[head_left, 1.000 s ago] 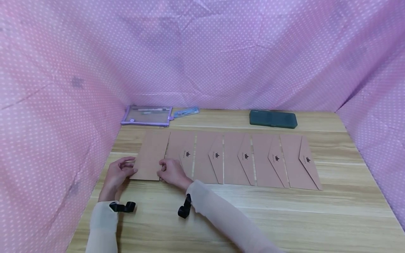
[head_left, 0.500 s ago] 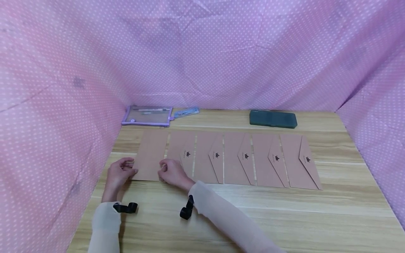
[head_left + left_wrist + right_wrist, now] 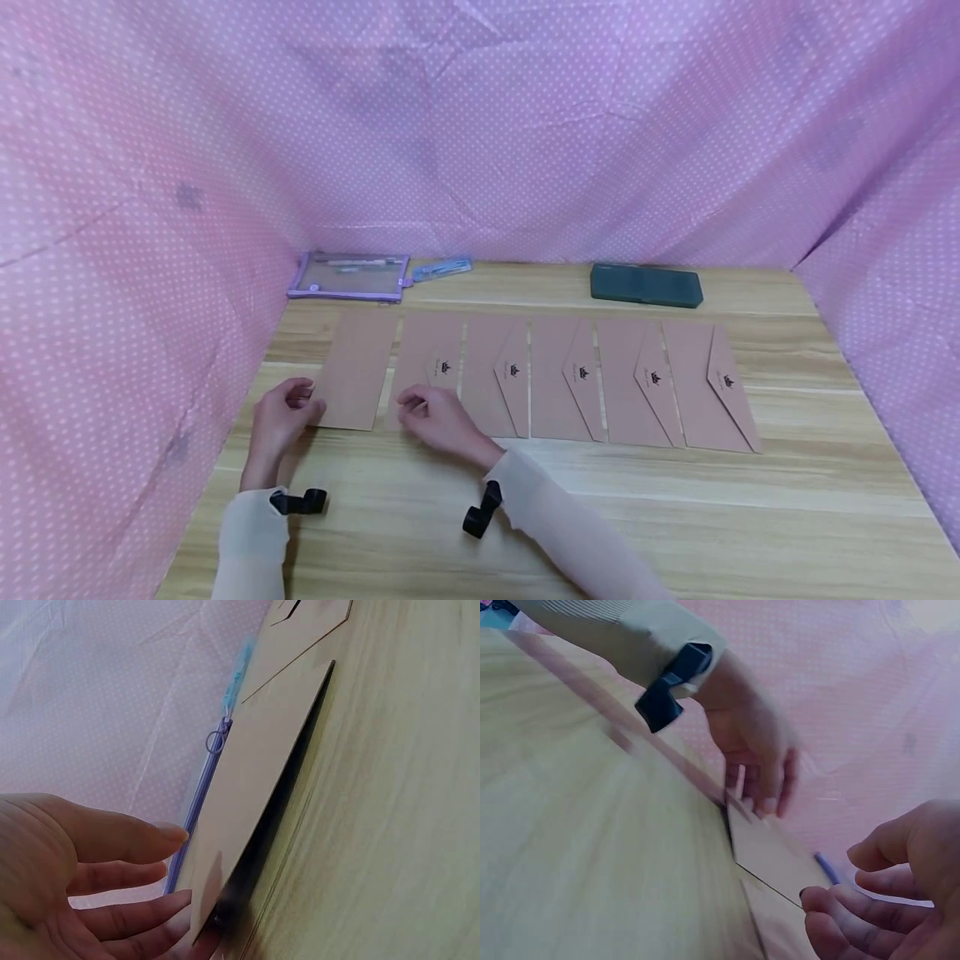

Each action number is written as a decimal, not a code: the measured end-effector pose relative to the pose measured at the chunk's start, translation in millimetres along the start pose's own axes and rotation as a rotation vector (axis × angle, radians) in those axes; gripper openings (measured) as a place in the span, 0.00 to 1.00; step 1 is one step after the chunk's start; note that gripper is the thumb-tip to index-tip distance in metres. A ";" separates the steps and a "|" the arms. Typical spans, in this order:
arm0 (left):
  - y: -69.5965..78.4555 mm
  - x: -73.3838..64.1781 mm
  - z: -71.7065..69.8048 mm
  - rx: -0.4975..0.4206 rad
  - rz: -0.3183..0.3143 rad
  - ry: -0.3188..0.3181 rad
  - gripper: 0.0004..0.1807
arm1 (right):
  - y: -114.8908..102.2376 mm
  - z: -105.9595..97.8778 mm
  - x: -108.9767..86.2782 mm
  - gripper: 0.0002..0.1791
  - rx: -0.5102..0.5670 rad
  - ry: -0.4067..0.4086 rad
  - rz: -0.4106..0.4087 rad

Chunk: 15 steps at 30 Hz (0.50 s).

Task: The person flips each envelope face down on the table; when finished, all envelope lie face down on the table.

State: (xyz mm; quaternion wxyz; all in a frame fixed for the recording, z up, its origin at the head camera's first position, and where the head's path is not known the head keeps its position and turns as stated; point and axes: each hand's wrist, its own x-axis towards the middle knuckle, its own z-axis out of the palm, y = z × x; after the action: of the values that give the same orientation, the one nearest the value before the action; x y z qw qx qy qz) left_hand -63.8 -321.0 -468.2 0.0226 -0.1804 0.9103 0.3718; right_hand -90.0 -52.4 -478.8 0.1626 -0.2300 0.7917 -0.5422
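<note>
A plain brown envelope (image 3: 356, 367) with no flap showing lies at the left end of a row of kraft envelopes. My left hand (image 3: 282, 417) is at its left edge, fingers loosely bent. In the left wrist view the lower fingers (image 3: 135, 919) reach that edge, while the thumb stands apart from it; the near edge is slightly raised over a dark gap. Over the second envelope (image 3: 420, 342) is my right hand (image 3: 442, 419), fingers relaxed and nothing seen between them. The right wrist view shows thumb and fingers spread apart.
Rightward lie several more envelopes (image 3: 626, 400), flaps printed with a crown. Behind the row are a purple-edged clear pouch (image 3: 348, 287) with pens, a light blue item (image 3: 442, 268) and a dark green case (image 3: 647, 286). Pink dotted cloth (image 3: 480, 150) surrounds the wooden table (image 3: 600, 517).
The leftmost envelope has shifted slightly left, widening the gap beside the second one. My right hand has left its right edge and moved right. My left hand has stayed almost still.
</note>
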 end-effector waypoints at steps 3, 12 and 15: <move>0.4 -1.8 0.4 0.003 -0.008 0.010 0.24 | 2.4 -12.1 -5.8 0.14 0.015 0.009 0.006; 1.4 -3.7 -0.5 0.007 -0.009 0.052 0.22 | 16.3 -43.0 -8.1 0.13 -0.145 0.122 0.015; 5.8 -5.2 -2.6 -0.045 0.001 0.076 0.22 | 19.6 -51.8 -8.0 0.14 -0.205 0.157 0.022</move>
State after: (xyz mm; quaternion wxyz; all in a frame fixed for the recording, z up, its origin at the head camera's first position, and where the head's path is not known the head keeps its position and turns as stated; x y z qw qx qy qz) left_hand -60.7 -317.4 -461.6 -0.0162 -0.1946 0.9020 0.3850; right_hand -113.2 -1.5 -478.4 0.0816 -0.1935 0.8557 -0.4730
